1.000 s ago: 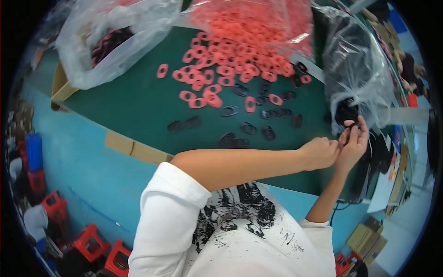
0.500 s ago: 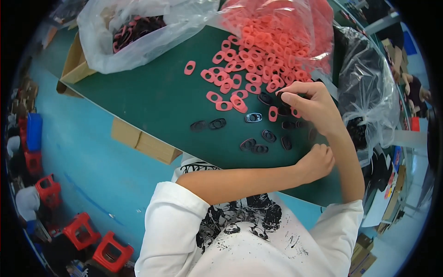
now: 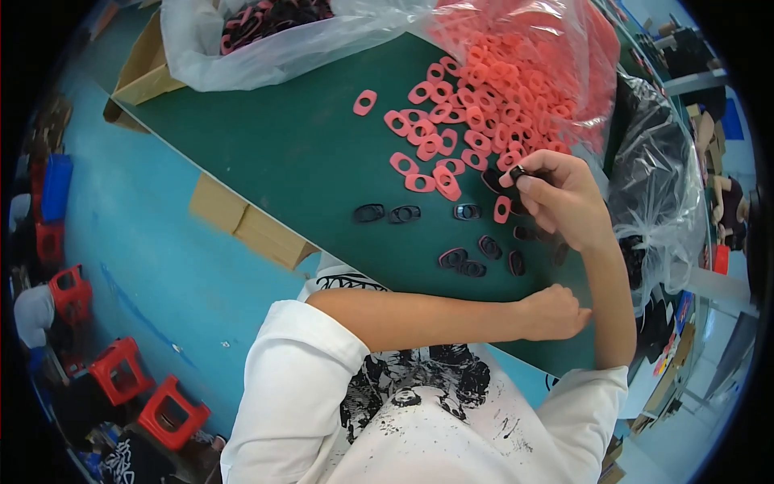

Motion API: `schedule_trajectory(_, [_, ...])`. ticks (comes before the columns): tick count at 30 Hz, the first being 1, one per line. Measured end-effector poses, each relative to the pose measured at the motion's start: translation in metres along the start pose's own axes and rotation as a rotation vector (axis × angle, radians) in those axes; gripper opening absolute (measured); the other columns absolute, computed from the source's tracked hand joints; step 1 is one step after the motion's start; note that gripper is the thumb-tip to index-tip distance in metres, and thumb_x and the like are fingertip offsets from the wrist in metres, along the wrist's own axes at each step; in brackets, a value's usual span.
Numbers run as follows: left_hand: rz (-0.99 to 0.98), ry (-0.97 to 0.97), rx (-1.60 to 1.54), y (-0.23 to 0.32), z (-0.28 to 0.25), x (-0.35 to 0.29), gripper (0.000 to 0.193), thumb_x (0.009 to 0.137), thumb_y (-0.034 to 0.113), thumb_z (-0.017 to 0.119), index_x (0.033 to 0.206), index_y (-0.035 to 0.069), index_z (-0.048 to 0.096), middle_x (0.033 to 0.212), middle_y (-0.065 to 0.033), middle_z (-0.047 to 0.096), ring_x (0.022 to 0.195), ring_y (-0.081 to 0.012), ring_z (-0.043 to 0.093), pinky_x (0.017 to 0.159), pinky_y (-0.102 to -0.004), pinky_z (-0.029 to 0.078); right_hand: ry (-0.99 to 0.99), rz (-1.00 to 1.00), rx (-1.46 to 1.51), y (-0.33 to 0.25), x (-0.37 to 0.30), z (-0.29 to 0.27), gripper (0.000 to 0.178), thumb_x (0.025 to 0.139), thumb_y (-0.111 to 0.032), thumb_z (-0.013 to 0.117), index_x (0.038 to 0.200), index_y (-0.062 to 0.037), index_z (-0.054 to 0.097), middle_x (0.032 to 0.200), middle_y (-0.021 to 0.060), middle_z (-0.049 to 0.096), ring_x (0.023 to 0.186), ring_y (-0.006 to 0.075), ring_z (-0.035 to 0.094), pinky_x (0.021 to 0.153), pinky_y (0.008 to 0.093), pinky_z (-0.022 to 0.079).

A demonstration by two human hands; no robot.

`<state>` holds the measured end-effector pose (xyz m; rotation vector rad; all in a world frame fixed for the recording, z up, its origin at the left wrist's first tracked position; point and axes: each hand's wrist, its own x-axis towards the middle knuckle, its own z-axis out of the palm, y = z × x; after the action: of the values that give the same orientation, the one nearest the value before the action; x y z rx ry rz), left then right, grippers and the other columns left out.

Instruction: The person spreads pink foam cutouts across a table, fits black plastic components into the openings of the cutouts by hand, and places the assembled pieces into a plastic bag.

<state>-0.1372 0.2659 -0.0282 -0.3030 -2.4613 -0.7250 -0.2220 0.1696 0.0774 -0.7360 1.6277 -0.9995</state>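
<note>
My right hand is raised over the green table, thumb and fingertips pinching a small black part. Its exact shape is partly hidden by the fingers. Near the table's front edge, my left hand is curled into a fist, and whatever may be inside it is hidden. Below and left of the right hand lie several black oval rings, and one pink ring sits close under its fingertips. A large heap of pink oval rings spreads beyond the hand.
The heap spills from a clear plastic bag. Another bag, holding dark and pink pieces, stands in a cardboard box at the far left. A tied clear bag sits on the right. Red stools stand on the blue floor.
The whole view has shifted, moving the table's things right and slightly down. My left fist has drawn a little closer to me; more of the black part shows in my right fingers.
</note>
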Motion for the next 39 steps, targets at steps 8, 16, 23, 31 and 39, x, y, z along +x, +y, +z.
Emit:
schedule_trajectory(8, [-1.009, -0.005, -1.724, -0.008, -0.11, -0.032, 0.023, 0.095, 0.023, 0.062, 0.089, 0.003, 0.053, 0.063, -0.0058, 0.057, 0.045, -0.0144, 0.049, 0.041, -0.0278, 0.036, 0.316, -0.513, -0.706, 0.014, 0.027, 0.013, 0.019, 0.08, -0.006, 0.076, 0.083, -0.0021, 0.057, 0.067, 0.0, 0.057, 0.058, 0.0019, 0.05, 0.051, 0.0204, 0.038])
schedule_trajectory(16, [-1.36, 0.849, -1.896, -0.078, -0.226, -0.098, 0.034, 0.1, 0.041, 0.047, 0.084, 0.011, 0.05, 0.075, -0.0019, 0.055, 0.059, -0.0139, 0.056, 0.037, -0.027, 0.037, 0.066, -0.115, -0.354, 0.009, 0.036, 0.018, 0.011, 0.087, -0.005, 0.069, 0.085, -0.0001, 0.059, 0.073, -0.0026, 0.057, 0.06, 0.0025, 0.049, 0.051, 0.0184, 0.036])
schedule_trajectory(23, [-1.218, 0.889, -1.635, -0.129, -0.263, -0.138, 0.032, 0.096, 0.022, 0.045, 0.116, 0.0, 0.057, 0.092, -0.0086, 0.06, 0.069, -0.0152, 0.056, 0.041, -0.0258, 0.036, 0.05, -0.294, -0.386, 0.009, 0.029, 0.022, 0.013, 0.084, 0.005, 0.063, 0.096, 0.0027, 0.062, 0.093, 0.0075, 0.068, 0.062, 0.011, 0.06, 0.052, 0.0211, 0.044])
schedule_trajectory(31, [-1.165, 0.608, -1.307, -0.157, -0.29, -0.138, 0.038, 0.096, 0.012, 0.049, 0.13, -0.006, 0.047, 0.092, -0.0112, 0.064, 0.055, -0.0085, 0.049, 0.038, -0.0207, 0.032, 0.289, -0.61, -0.93, 0.026, 0.025, 0.03, 0.025, 0.08, 0.001, 0.071, 0.104, 0.0029, 0.063, 0.096, 0.0154, 0.067, 0.076, 0.0295, 0.067, 0.067, 0.0326, 0.054])
schedule_trajectory(39, [-1.141, 0.569, -1.587, -0.164, -0.292, -0.145, 0.053, 0.096, 0.032, 0.034, 0.131, -0.004, 0.05, 0.106, -0.0128, 0.064, 0.066, -0.0144, 0.055, 0.041, -0.0243, 0.034, 0.266, -0.608, -0.949, 0.03, 0.032, 0.031, 0.024, 0.078, 0.0, 0.073, 0.101, 0.0038, 0.064, 0.093, 0.0134, 0.063, 0.075, 0.0302, 0.064, 0.065, 0.0356, 0.052])
